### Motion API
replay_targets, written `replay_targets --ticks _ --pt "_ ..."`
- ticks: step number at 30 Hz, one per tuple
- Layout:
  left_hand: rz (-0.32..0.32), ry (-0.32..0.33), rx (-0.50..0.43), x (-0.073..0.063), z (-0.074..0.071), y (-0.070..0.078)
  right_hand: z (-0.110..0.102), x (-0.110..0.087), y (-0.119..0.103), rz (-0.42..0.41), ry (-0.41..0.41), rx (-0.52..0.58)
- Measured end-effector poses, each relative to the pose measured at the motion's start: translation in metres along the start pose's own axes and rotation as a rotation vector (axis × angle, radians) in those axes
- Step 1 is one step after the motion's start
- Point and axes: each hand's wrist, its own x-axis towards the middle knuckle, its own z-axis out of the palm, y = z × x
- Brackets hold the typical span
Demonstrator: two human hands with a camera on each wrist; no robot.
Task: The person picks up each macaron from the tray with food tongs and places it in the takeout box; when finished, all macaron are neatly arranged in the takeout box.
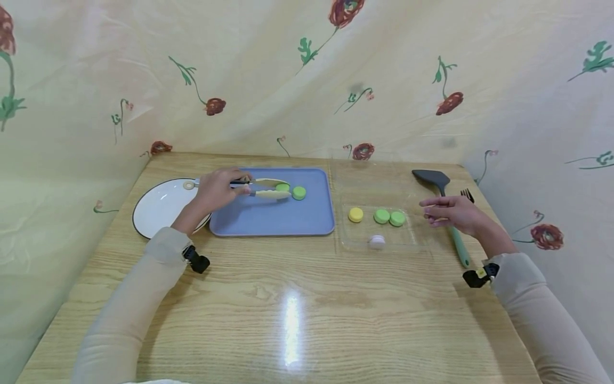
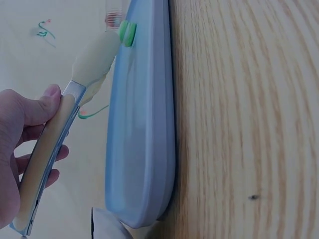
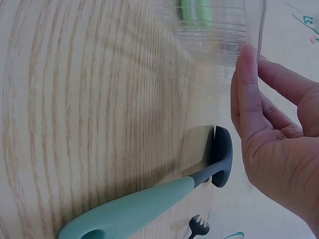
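Note:
My left hand [image 1: 218,189] grips a pair of tongs [image 2: 50,144] by the handles. Their cream tips reach over the blue tray [image 1: 268,224], with one green macaron [image 1: 282,188] between them. A second green macaron [image 1: 299,193] lies on the tray just to the right. My right hand [image 1: 453,213] pinches the edge of a clear plastic box [image 3: 255,30] between thumb and fingers. Inside that box are a yellow macaron [image 1: 355,215], two green macarons [image 1: 381,216] side by side, and a lilac macaron [image 1: 377,241] near the front wall.
A white plate [image 1: 158,205] with a dark rim stands left of the tray, partly behind my left arm. To the right lie a spatula [image 3: 134,209] with a green handle and a dark fork [image 3: 199,225]. A flowered cloth [image 1: 268,80] hangs behind the wooden table [image 1: 230,320].

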Motion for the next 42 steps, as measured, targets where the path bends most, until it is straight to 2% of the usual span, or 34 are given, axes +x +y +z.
replay_targets --ticks 5,12,25,35,42 --pt "0.018 0.011 -0.003 0.000 -0.004 0.004 0.001 0.000 -0.002 0.015 -0.003 0.017" --pt "0.049 0.024 0.008 0.002 -0.005 0.010 -0.001 0.000 0.000 -0.005 -0.027 0.032" --pt "0.119 0.029 0.001 0.010 -0.009 0.030 -0.001 0.000 0.002 -0.004 -0.021 0.014" --pt "0.143 0.023 -0.023 0.017 -0.007 0.046 -0.001 0.000 0.003 -0.015 -0.034 0.023" --pt "0.205 0.046 -0.038 0.025 -0.005 0.060 0.000 -0.001 0.001 0.001 -0.010 0.022"
